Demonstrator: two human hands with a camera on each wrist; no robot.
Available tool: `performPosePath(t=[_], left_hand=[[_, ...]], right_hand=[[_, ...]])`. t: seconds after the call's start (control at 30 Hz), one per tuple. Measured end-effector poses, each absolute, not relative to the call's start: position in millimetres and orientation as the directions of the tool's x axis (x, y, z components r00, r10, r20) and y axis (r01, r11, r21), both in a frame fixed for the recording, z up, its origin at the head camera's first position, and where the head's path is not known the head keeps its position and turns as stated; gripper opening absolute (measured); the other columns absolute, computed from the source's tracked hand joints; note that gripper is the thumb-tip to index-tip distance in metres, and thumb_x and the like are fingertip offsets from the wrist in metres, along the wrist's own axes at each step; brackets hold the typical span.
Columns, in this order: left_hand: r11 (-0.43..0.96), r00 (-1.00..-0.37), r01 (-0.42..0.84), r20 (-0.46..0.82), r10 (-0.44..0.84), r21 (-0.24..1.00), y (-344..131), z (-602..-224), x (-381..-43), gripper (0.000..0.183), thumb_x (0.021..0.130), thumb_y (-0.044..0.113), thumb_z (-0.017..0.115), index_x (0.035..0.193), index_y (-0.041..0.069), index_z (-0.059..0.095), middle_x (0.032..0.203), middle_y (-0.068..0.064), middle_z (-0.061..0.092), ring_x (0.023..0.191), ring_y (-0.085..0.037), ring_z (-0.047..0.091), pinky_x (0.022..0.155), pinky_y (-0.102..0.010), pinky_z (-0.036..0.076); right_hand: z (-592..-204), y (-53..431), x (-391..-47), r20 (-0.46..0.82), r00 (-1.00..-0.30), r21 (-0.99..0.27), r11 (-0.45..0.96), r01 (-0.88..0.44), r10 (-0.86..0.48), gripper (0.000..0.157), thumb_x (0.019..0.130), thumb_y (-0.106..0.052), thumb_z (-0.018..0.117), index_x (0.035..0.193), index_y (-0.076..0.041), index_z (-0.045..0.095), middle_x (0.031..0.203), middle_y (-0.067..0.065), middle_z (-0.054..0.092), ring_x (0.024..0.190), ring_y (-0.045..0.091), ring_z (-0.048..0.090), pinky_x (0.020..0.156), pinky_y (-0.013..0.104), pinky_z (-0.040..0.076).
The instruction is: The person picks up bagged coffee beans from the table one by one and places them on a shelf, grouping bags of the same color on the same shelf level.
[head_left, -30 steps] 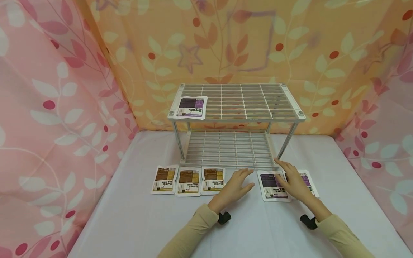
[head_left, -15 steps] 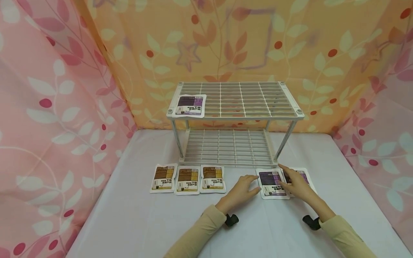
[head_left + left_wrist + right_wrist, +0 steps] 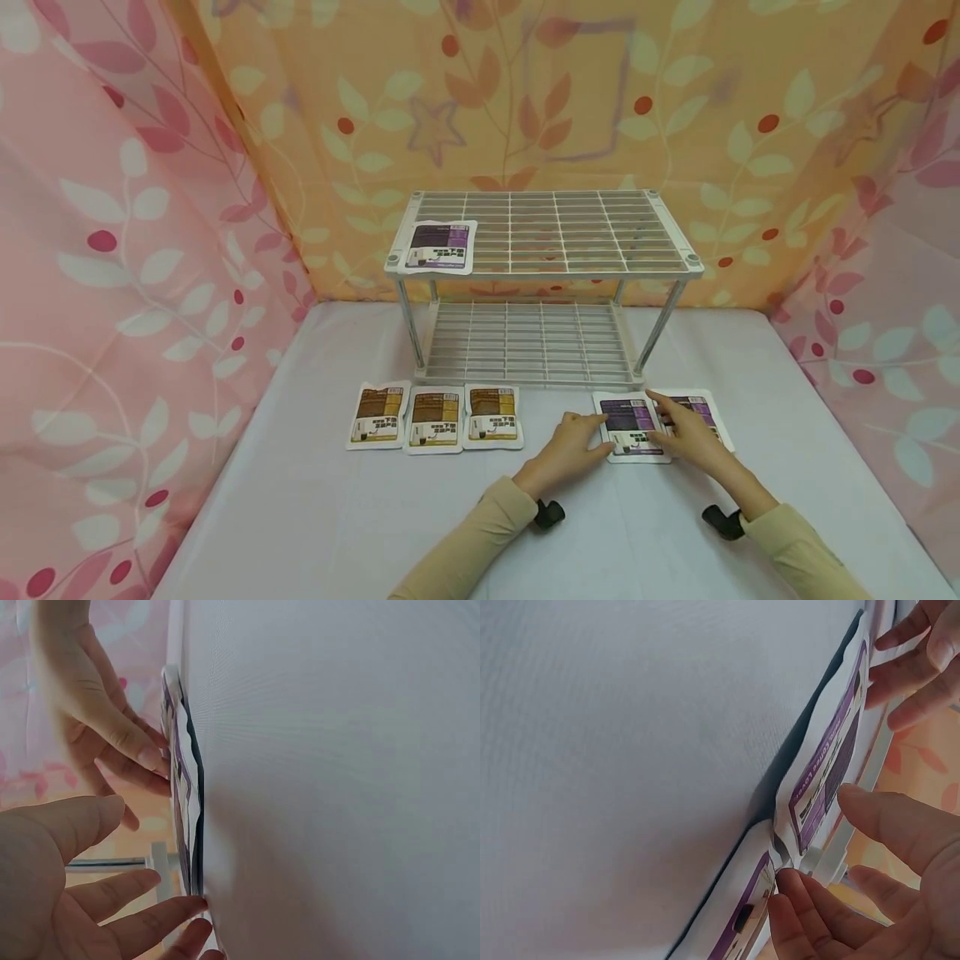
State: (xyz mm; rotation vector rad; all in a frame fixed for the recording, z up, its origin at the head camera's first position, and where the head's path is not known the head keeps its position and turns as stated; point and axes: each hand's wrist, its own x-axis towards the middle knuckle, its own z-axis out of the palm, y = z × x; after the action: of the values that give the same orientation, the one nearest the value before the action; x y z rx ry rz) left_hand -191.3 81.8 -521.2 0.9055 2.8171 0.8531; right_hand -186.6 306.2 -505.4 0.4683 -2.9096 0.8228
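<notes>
A flat white pouch with a purple label (image 3: 628, 421) lies on the table in front of the rack, between the two hands. At its left edge is my left hand (image 3: 566, 450), fingers spread and fairly straight. My right hand (image 3: 692, 437) is at its right side; the thumb (image 3: 885, 817) reaches over the label, while the fingertips (image 3: 789, 889) touch the seam where it meets a second purple pouch (image 3: 705, 410). That second pouch is partly hidden under the right hand. In the left wrist view the purple pouch (image 3: 185, 769) shows edge-on, lying close to the cloth.
A white two-tier wire rack (image 3: 570, 242) stands behind the pouches. Another purple pouch (image 3: 441, 247) lies on its top shelf at the left. Three brown-and-yellow pouches (image 3: 435, 421) lie in a row on the white tablecloth (image 3: 315, 508). Patterned cloth walls (image 3: 150, 275) surround the table.
My left hand has moved right, from beside the purple pouch to its left edge. The right hand stays at the pouch's right side with little movement. The pouches have not moved.
</notes>
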Motion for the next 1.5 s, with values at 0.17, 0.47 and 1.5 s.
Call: performPosePath(t=[0.17,0.47,1.5], left_hand=[[0.68,-0.825,0.522,0.103,0.556,0.514,84,-522,-188,0.048,0.086,0.043,0.048,0.127,0.018,0.046,0.122,0.005,0.052,0.105,-0.018,0.045,0.082,-0.03,0.041],[0.597,-0.792,0.547,0.131,0.596,0.587,78,-518,-189,0.049,0.089,0.04,0.045,0.128,0.011,0.043,0.126,-0.001,0.049,0.115,-0.014,0.044,0.097,-0.025,0.033],[0.493,-0.84,0.484,0.227,0.493,0.723,51,-503,-181,0.055,0.078,0.012,0.064,0.129,0.012,0.044,0.139,-0.013,0.026,0.101,-0.019,0.053,0.078,-0.012,0.043]], right_hand=[[-510,304,-184,0.183,-0.948,-0.501,0.805,-0.318,-0.261,0.066,0.07,-0.007,0.069,0.128,0.001,0.039,0.102,0.027,0.056,0.087,0.033,0.055,0.073,0.048,0.045],[-510,299,-182,0.185,-0.953,-0.479,0.824,-0.302,-0.242,0.062,0.07,-0.009,0.07,0.125,-0.001,0.044,0.1,0.023,0.056,0.084,0.029,0.053,0.072,0.047,0.044],[-510,265,-177,0.304,-0.922,-0.603,0.701,-0.38,-0.238,0.074,0.064,-0.002,0.074,0.13,-0.006,0.041,0.123,0.028,0.031,0.091,0.036,0.052,0.065,0.033,0.052]])
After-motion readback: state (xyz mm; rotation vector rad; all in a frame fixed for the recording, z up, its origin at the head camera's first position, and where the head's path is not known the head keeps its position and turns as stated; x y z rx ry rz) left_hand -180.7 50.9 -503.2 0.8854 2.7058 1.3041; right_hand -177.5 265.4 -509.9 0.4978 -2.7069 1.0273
